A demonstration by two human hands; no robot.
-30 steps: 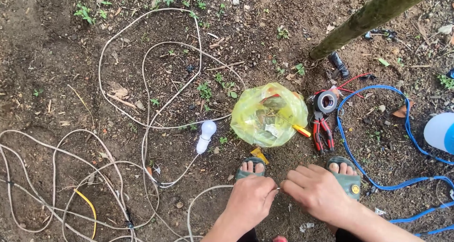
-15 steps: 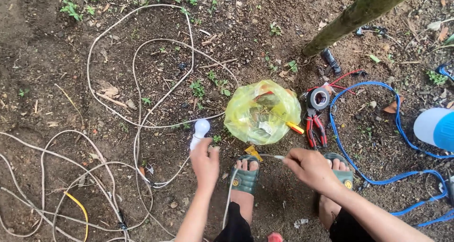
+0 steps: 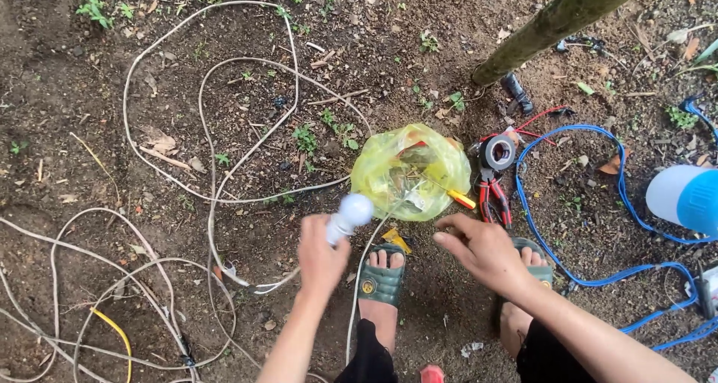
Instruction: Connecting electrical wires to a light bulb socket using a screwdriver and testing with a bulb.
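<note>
My left hand (image 3: 321, 256) grips the base of a white light bulb (image 3: 350, 212) that is joined to a white cable (image 3: 224, 263) on the soil. My right hand (image 3: 482, 250) hovers with fingers loosely curled just below a yellow plastic bag (image 3: 411, 172) and pinches a thin white wire that runs down between my feet. Both my feet in green sandals (image 3: 380, 282) stand on the dirt below the bag.
White cable (image 3: 209, 91) loops over the soil at left. Red-handled pliers (image 3: 493, 197), a roll of tape (image 3: 497, 152) and a blue cable (image 3: 621, 203) lie right of the bag. A tree trunk (image 3: 561, 16) leans at top right; a white-and-blue container (image 3: 684, 196) sits at right.
My left hand moved left and up from beside the right hand, reached the white bulb and took hold of it. My right hand rose toward the bag.
</note>
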